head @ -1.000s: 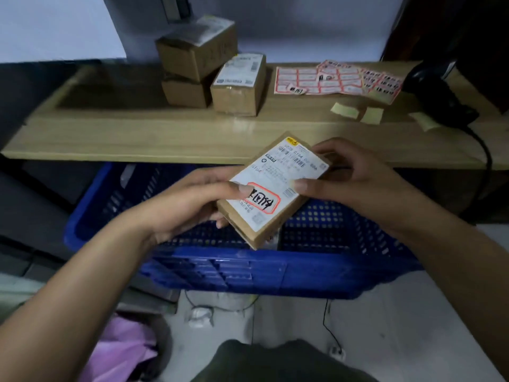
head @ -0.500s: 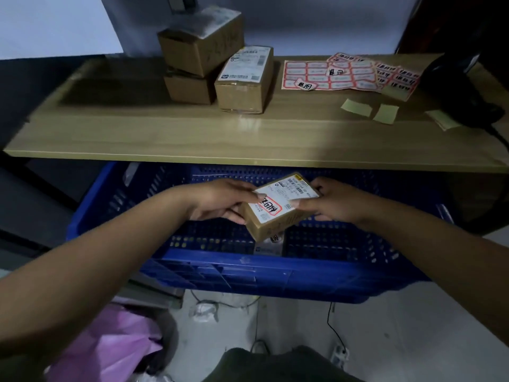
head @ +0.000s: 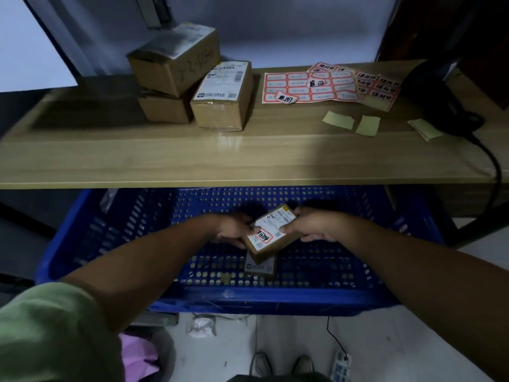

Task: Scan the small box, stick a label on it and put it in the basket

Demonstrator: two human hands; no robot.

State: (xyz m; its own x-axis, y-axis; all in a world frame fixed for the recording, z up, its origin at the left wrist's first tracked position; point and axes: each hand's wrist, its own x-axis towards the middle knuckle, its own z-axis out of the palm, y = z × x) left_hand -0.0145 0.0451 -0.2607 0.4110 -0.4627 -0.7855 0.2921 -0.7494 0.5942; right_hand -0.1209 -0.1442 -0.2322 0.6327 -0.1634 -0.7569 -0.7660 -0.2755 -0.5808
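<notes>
Holding the small brown cardboard box (head: 268, 233) between them, both hands reach down inside the blue perforated plastic basket (head: 303, 299) that sits on the floor under the front edge of the pale wooden bench (head: 220, 158). The left hand (head: 234, 230) pinches the box's left end with the thumb on top, and the right hand (head: 311, 227) pinches its right end the same way; neither is spread open. The box is tilted, its near end lower, and its top carries a white shipping sheet plus a red-bordered handwritten label (head: 264, 236), so the labelling step looks done. I judge the step in hand to be the last one: putting the box in the basket. It hangs just above, perhaps touching, another flat parcel (head: 260, 267) lying on the basket floor; I cannot tell whether they meet.

The next move calls for lowering the box the rest of the way and letting both grips go, either on top of that parcel or beside it on the bare mesh. Flat and stiff, the box should settle without rolling.

On the bench, three more brown cartons (head: 192, 89) stand near the back edge, sheets of red-bordered stickers (head: 311, 85) lie to their right, and a black corded scanner (head: 440, 100) rests at the right end.
</notes>
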